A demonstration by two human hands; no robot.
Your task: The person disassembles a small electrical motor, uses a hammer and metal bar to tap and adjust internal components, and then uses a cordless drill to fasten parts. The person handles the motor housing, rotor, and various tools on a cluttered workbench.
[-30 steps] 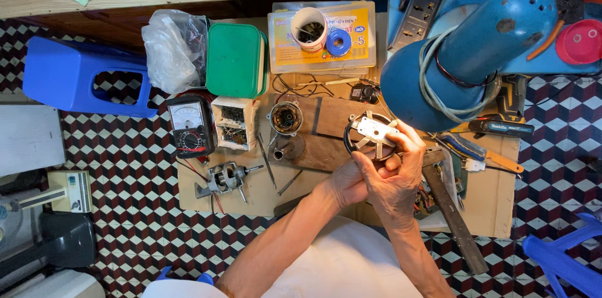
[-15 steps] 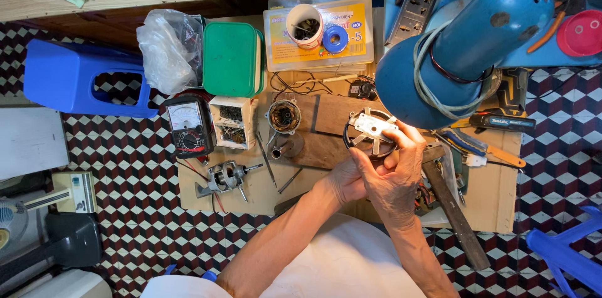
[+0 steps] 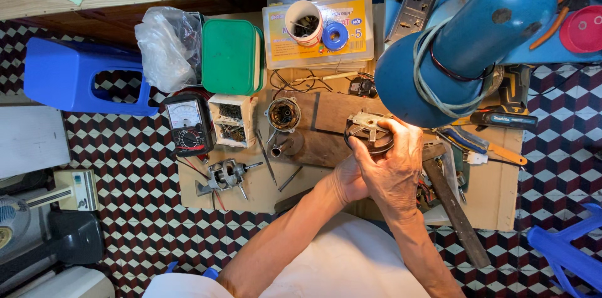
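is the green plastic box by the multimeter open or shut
Shut: the green box has its lid flat over it, hiding the inside. It sits above the multimeter.

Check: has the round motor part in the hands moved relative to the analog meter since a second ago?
No. The round motor part stays right of the analog meter, same gap, held in both hands.

A flat clear plastic case point(image 3: 320, 28) with a yellow printed label lies at the far edge of the cardboard mat, a white cup and a blue tape roll standing on it. Just left of it sits a closed green box point(image 3: 231, 56), and beside that a crumpled clear plastic bag point(image 3: 168, 47). Below the bag lies a black analogue meter point(image 3: 189, 124) with a pale dial face, next to a small white box of parts point(image 3: 232, 120).
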